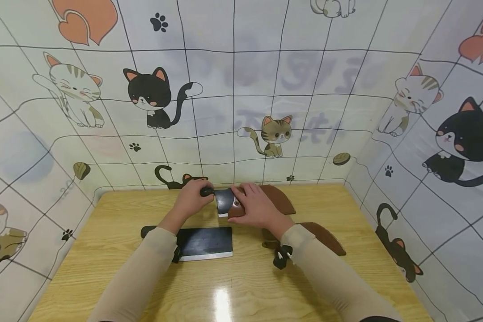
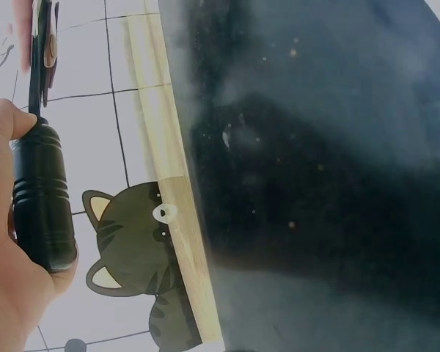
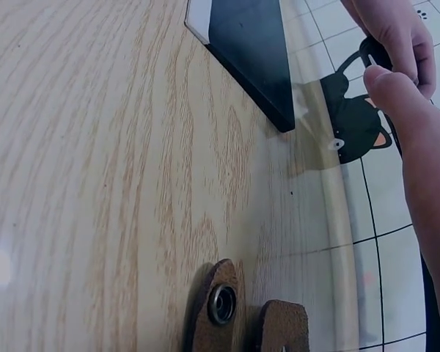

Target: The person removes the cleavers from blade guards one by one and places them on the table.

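My left hand (image 1: 193, 200) grips the black handle (image 2: 42, 194) of a cleaver (image 1: 224, 200) near the back of the table. Much of that cleaver's blade is hidden behind a brown leather sheath (image 1: 279, 200) with a metal snap. My right hand (image 1: 258, 207) holds the sheath, thumb and fingers over its near part. Closer to me lies a second cleaver (image 1: 206, 241), bare-bladed, its handle partly under my left forearm. Its dark blade (image 2: 323, 183) fills much of the left wrist view. A second brown sheath (image 1: 326, 237) lies partly behind my right forearm; its snap strap (image 3: 218, 304) shows.
The wooden table (image 1: 229, 286) runs back to a cat-printed tiled covering (image 1: 213, 112), which also rises at both sides. Small black wrist cameras hang under both forearms, the right one (image 1: 281, 258) near the second sheath.
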A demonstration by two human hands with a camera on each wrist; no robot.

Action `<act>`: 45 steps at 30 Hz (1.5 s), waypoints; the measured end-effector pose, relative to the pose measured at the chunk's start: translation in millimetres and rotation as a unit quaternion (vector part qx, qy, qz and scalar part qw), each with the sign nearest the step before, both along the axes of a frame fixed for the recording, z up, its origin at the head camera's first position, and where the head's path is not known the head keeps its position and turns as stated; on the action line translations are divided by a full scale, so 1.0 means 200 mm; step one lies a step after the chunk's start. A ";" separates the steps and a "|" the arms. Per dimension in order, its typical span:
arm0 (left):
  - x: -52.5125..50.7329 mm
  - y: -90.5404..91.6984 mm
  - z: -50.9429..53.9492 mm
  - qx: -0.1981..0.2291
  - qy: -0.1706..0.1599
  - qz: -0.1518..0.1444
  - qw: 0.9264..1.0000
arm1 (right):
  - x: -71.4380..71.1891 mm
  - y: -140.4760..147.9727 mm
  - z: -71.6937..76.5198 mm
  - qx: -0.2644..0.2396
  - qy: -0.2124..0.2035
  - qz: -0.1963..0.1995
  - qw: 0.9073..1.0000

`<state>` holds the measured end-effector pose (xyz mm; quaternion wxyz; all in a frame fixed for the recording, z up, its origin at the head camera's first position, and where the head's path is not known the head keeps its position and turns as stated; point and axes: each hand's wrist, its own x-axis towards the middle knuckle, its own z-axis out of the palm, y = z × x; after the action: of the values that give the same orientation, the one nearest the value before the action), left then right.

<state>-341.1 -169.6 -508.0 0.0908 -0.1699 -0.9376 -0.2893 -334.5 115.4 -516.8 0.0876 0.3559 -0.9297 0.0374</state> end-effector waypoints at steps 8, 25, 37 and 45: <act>-0.01 -0.02 0.00 -0.004 -0.006 0.003 1.000 | -0.01 0.03 -0.01 -0.010 0.000 0.000 1.000; 0.01 -0.06 0.00 0.009 -0.002 -0.011 1.000 | 0.00 0.04 0.00 -0.009 -0.002 0.017 1.000; 0.00 -0.07 0.03 0.014 0.015 -0.025 0.999 | 0.01 0.04 0.04 -0.012 -0.006 0.027 1.000; 0.01 -0.08 0.05 0.005 -0.003 -0.030 1.000 | 0.04 0.05 0.06 -0.008 -0.007 0.024 1.000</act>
<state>-340.0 -185.5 -498.7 0.0800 -0.1969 -0.9310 -0.2967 -327.3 124.8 -503.9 0.0833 0.3768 -0.9212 0.0491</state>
